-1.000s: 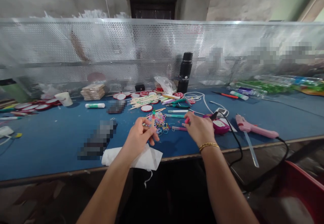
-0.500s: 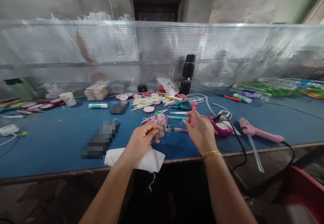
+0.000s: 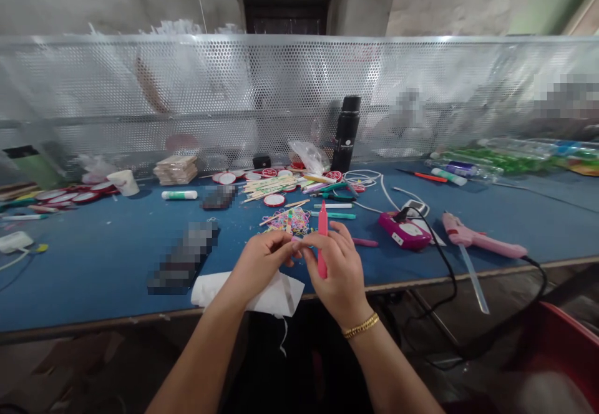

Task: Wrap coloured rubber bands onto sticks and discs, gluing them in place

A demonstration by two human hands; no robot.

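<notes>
My right hand [image 3: 337, 272] is closed round a pink marker pen [image 3: 322, 247], which stands upright above the blue table's [image 3: 107, 283] front edge. Its fingertips meet those of my left hand [image 3: 262, 258], which pinches a thin painted stick [image 3: 291, 222]; only the stick's top shows above the fingers. Just beyond both hands lies a heap of small coloured rubber bands [image 3: 292, 219]. A white cloth [image 3: 276, 292] lies under my left wrist, overhanging the edge.
A pink gadget with a black cable [image 3: 405, 231] and a pink glue gun [image 3: 472, 239] lie to the right. Pens, wooden sticks [image 3: 269, 186], red-white round badges [image 3: 274, 200] and a black flask [image 3: 346, 133] are further back. A perforated metal screen [image 3: 234, 90] bounds the far side.
My right hand picked the pink marker off the table at the right and carried it left, until it met my left hand. The left hand kept its stick in place.
</notes>
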